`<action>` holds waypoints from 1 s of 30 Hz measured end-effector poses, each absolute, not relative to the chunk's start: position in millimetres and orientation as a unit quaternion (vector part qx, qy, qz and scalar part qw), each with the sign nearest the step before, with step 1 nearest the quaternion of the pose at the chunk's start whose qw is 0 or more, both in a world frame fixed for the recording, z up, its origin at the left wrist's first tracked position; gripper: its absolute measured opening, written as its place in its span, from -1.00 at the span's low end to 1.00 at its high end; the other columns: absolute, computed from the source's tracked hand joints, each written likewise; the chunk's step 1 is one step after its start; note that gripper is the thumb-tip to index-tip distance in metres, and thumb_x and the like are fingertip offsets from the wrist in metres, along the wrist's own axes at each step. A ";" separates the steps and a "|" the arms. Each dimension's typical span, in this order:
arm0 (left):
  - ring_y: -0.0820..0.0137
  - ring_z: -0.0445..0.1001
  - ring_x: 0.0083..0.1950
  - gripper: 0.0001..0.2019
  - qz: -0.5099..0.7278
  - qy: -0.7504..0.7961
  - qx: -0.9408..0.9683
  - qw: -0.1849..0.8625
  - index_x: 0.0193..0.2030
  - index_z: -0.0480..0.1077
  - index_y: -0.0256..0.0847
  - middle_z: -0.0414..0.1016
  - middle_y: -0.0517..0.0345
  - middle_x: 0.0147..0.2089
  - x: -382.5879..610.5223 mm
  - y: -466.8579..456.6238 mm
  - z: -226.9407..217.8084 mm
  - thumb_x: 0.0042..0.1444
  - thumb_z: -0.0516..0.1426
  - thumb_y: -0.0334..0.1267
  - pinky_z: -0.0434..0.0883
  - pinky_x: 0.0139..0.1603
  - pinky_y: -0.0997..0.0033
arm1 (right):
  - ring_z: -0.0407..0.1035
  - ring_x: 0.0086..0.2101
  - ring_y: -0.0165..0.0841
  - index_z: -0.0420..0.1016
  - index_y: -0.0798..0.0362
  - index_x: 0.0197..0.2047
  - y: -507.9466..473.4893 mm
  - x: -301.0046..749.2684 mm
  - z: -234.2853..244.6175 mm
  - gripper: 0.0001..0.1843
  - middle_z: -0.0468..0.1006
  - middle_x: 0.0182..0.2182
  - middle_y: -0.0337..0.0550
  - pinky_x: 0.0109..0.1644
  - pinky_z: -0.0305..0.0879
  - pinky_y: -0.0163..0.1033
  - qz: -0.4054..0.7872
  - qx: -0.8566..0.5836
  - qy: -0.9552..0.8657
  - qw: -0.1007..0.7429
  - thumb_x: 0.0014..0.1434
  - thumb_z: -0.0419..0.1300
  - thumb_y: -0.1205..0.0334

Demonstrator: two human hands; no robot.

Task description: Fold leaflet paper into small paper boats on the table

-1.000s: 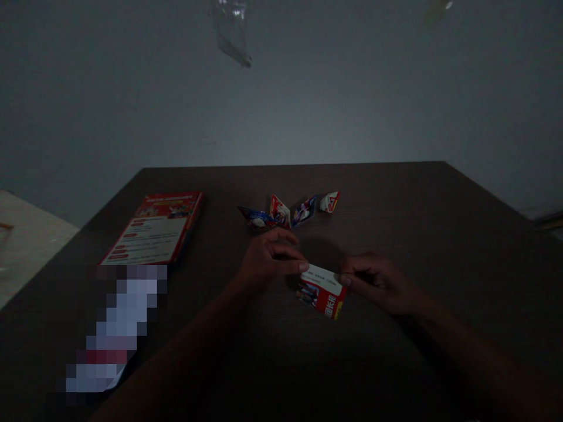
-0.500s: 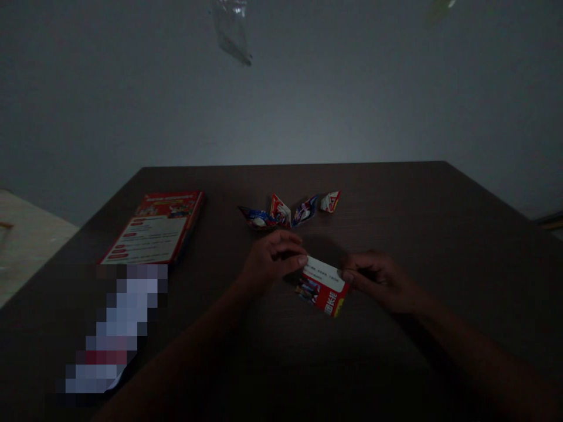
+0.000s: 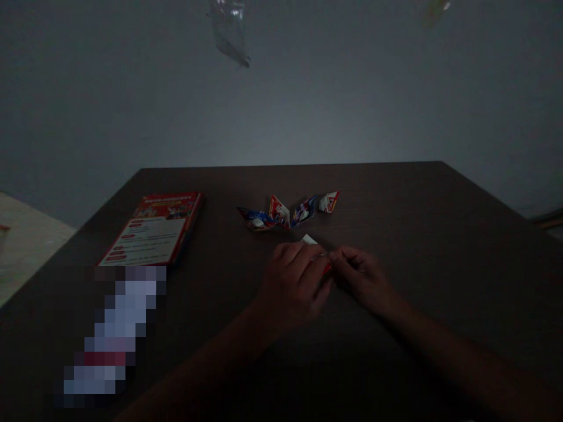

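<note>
A small printed piece of card or paper in red and white (image 3: 309, 240) is between my two hands, low over the table. My left hand (image 3: 297, 281) curls over it from above, hiding most of its surface. Only a white corner and a bit of red show. At its right edge, my right hand (image 3: 363, 275) pinches it between thumb and fingers. Just beyond my hands stand several folded paper pieces: a blue one (image 3: 255, 221), a red and white one (image 3: 278, 211), another blue one (image 3: 304, 211) and a smaller white and red one (image 3: 329, 202).
On the left of the dark table (image 3: 417, 211) lies a red and white printed booklet or flat box (image 3: 152, 231). Nearer me is a pixelated, blurred-out object (image 3: 112, 328). A pale wall (image 3: 352, 88) rises behind, with a clear plastic bag (image 3: 231, 32) hanging high up.
My left hand has moved right and closed over the card, which was mostly visible before. The card has turned and is largely covered. My right hand has shifted slightly left.
</note>
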State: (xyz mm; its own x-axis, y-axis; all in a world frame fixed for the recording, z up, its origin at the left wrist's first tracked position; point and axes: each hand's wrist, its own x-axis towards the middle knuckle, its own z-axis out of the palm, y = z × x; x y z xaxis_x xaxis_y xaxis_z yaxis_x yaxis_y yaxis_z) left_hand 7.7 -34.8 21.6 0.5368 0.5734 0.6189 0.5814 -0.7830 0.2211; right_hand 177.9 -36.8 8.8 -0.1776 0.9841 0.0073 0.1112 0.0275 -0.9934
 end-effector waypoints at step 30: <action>0.40 0.41 -0.25 -0.92 -0.368 -0.288 -0.876 0.117 -0.28 0.44 -0.21 0.56 0.19 -0.24 1.0 -25.1 20.8 0.10 0.12 -0.38 0.20 -0.24 0.29 | 0.02 -0.70 -0.56 0.29 0.08 -0.60 -30.0 174.8 2.4 -0.69 0.13 -0.73 -0.42 -0.67 0.03 -0.40 0.608 -0.453 -0.330 0.563 0.02 0.27 0.14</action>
State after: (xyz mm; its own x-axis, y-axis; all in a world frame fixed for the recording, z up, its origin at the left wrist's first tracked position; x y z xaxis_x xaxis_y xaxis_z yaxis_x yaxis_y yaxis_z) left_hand 1.0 -25.1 20.8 0.5630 0.4194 0.7121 0.5912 -0.8065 0.0075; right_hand 174.8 -30.0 2.4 0.0439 0.9829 -0.1786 -0.3858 -0.1482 -0.9106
